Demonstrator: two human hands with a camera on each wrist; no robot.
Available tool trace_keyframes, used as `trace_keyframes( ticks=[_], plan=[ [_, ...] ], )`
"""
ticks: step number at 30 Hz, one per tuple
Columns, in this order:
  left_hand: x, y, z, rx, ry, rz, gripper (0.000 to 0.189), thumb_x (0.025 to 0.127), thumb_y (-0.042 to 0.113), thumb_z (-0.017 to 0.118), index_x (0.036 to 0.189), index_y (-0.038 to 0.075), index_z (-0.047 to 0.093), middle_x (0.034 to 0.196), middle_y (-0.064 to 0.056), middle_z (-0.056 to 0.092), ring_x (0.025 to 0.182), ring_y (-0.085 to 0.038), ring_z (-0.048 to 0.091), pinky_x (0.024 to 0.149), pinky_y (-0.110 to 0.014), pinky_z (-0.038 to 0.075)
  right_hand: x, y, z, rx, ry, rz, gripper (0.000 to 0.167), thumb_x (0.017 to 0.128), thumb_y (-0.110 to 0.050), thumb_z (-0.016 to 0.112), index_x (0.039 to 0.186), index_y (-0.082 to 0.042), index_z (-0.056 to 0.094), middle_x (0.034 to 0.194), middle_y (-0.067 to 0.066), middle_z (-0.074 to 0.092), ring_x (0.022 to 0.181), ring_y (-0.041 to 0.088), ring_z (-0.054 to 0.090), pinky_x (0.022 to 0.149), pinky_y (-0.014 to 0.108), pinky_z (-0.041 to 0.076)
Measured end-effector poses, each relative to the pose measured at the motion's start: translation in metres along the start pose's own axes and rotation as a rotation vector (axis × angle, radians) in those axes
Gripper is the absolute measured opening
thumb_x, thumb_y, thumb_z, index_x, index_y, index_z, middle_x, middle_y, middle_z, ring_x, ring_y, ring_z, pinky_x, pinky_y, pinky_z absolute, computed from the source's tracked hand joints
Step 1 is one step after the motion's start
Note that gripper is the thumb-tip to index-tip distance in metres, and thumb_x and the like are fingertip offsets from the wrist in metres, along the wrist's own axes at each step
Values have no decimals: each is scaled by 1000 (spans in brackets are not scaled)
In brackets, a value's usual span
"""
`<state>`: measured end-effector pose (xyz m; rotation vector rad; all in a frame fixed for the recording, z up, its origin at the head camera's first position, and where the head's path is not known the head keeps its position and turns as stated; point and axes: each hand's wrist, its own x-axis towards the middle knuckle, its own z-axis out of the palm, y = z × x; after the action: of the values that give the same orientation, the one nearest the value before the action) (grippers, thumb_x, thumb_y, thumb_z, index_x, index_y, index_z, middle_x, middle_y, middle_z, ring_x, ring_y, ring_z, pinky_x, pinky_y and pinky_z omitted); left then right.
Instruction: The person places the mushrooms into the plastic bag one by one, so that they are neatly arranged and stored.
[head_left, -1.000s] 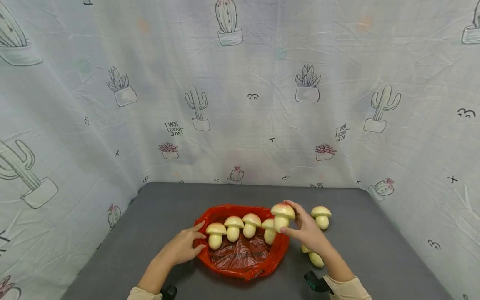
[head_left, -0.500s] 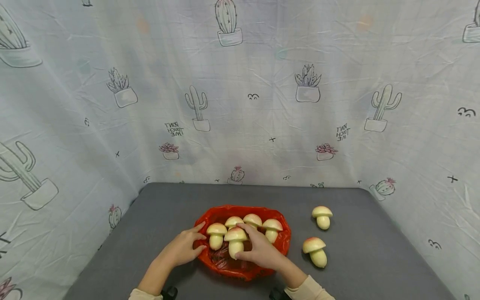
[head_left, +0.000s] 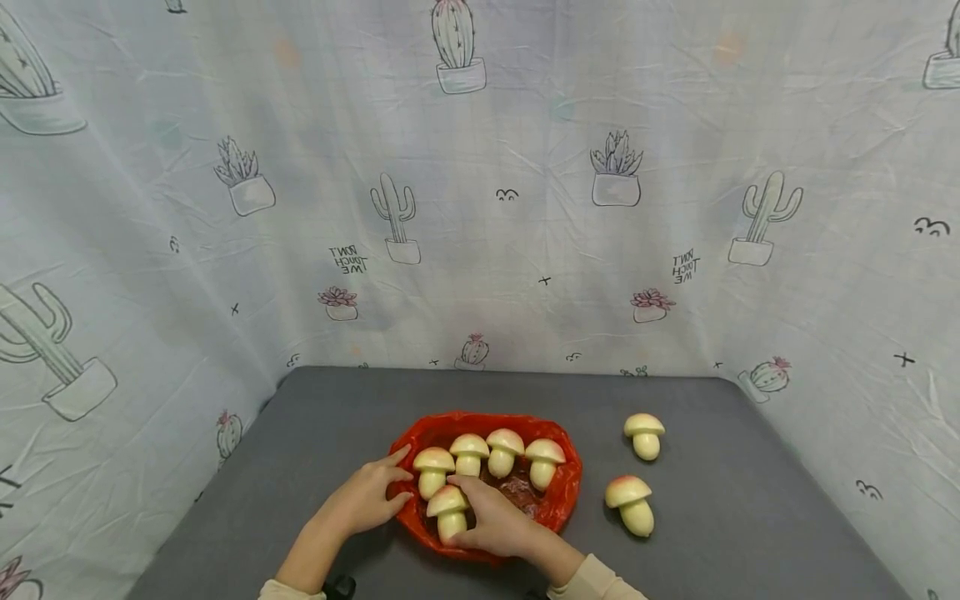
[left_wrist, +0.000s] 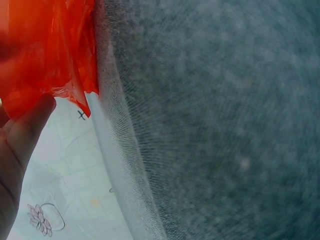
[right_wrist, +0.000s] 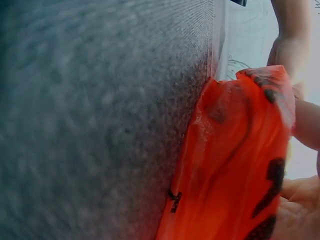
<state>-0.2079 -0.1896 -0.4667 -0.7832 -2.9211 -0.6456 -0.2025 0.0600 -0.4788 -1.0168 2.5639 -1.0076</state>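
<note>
A red plastic bag (head_left: 567,492) lies spread on the grey table with its mouth wide and rim rolled, like a shallow basin. My left hand (head_left: 367,493) holds its left rim; in the left wrist view the thumb (left_wrist: 37,117) lies against the red plastic. My right hand (head_left: 495,518) grips a toy mushroom (head_left: 450,512), yellow with a pinkish cap top, low inside the bag's front left. Behind it several like mushrooms (head_left: 505,450) stand in a row along the back. In the right wrist view the bag's wall (right_wrist: 230,160) hides the held mushroom.
Two more mushrooms lie on the table right of the bag: one farther back (head_left: 645,436), one nearer (head_left: 632,504). A white curtain (head_left: 540,233) printed with potted cacti hangs behind and on both sides of the grey table (head_left: 337,400).
My right hand has carried a mushroom from above the bag's right rim leftward and down into its front left. The left hand has stayed at the rim.
</note>
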Motion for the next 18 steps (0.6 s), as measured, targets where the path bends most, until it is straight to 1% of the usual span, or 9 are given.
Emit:
trace_keyframes(
  ticks=[6, 11, 14, 15, 18],
  plan=[
    [0, 0, 0, -7, -12, -14, 26, 86, 17, 68, 106, 1, 71, 139, -24, 48, 117, -40, 55, 92, -50, 48, 0, 1, 0, 3, -31, 29, 78, 81, -33, 75, 144, -6, 38, 142, 5, 46, 127, 20, 47, 99, 36, 45],
    [0, 0, 0, -2, -2, -10, 26, 86, 18, 68, 105, 2, 72, 139, -23, 48, 117, -39, 56, 91, -50, 49, -1, 0, -1, -7, -13, 30, 82, 80, -34, 75, 146, -7, 35, 145, 6, 43, 131, 23, 44, 101, 39, 43],
    [0, 0, 0, 2, 2, -12, 26, 86, 19, 68, 105, 2, 72, 139, -22, 48, 117, -39, 56, 91, -49, 49, -3, -3, -5, 0, 4, 20, 82, 80, -35, 75, 146, -7, 35, 145, 6, 43, 130, 22, 45, 100, 38, 44],
    [0, 1, 0, 3, 3, -12, 26, 86, 19, 68, 105, 2, 72, 139, -22, 48, 117, -39, 56, 91, -49, 49, -4, -3, -7, 8, 13, 15, 82, 80, -35, 75, 146, -7, 35, 144, 7, 44, 126, 21, 48, 97, 35, 46],
    [0, 1, 0, -1, 5, -9, 26, 85, 18, 69, 105, 1, 72, 139, -23, 48, 116, -40, 56, 91, -50, 49, -9, -4, -16, 70, 41, -5, 79, 81, -31, 75, 145, -7, 36, 128, 10, 56, 108, 22, 57, 83, 28, 49]
  ],
)
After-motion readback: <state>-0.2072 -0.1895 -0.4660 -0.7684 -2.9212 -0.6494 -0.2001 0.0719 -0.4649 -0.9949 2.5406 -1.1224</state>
